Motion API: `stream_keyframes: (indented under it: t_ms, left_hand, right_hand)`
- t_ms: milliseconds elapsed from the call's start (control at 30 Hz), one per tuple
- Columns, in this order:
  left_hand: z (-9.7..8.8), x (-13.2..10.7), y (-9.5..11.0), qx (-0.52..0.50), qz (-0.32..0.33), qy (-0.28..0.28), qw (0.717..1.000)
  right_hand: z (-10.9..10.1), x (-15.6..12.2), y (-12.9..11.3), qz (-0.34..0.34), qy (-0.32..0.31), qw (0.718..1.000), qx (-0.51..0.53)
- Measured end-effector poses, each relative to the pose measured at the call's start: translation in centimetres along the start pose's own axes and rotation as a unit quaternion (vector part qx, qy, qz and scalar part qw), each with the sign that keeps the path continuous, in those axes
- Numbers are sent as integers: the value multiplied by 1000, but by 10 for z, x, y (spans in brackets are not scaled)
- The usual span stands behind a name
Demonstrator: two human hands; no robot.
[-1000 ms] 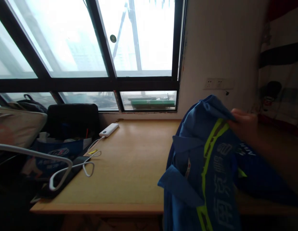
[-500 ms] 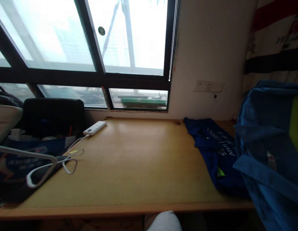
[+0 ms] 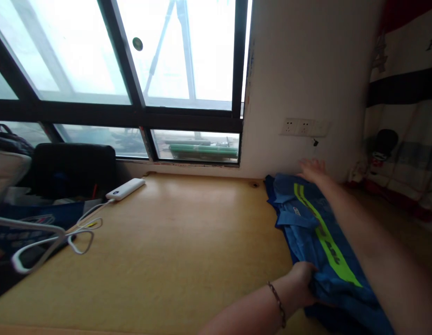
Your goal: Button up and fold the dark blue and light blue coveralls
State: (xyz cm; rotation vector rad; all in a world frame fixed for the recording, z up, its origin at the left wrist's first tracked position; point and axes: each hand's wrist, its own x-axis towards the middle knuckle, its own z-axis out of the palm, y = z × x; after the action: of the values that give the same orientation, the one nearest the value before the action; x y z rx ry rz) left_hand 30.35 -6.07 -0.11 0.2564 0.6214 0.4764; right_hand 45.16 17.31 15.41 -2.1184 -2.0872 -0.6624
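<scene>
A blue garment (image 3: 318,237) with a neon-yellow stripe lies folded on the right side of the wooden desk (image 3: 174,251). My left hand (image 3: 304,284), with a thin bracelet at the wrist, grips the garment's near left edge. At the garment's far end by the wall, my right hand (image 3: 311,168) lies with fingers stretched out flat on the cloth.
A white power bank (image 3: 125,189) with a coiled white cable (image 3: 83,231) sits at the desk's left. Bags, a black case (image 3: 73,167) and a white hanger (image 3: 30,237) crowd the far left. Wall sockets (image 3: 304,127) sit above the garment. A patterned curtain (image 3: 402,116) hangs right.
The blue garment was held up in the air at the right. Now it lies flat on the desk on top of the other blue cloth, with both my hands on it.
</scene>
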Motion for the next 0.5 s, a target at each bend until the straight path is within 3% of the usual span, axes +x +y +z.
stream_keyframes:
  t_ms: [100,200,367,500]
  left_hand:
    - [-9,3,-3,17,-58,30,998]
    - [-6,-2,-6,28,-33,21,999]
    - [-7,-15,6,100,-17,2,995]
    - [-24,-35,21,191,-73,-27,978]
  right_hand:
    - [33,-42,-34,-80,-60,995,19]
    - [44,-95,-56,-106,-100,988,43]
    - [36,-169,-84,-100,-165,974,115]
    - [14,-190,-108,-103,-135,967,187]
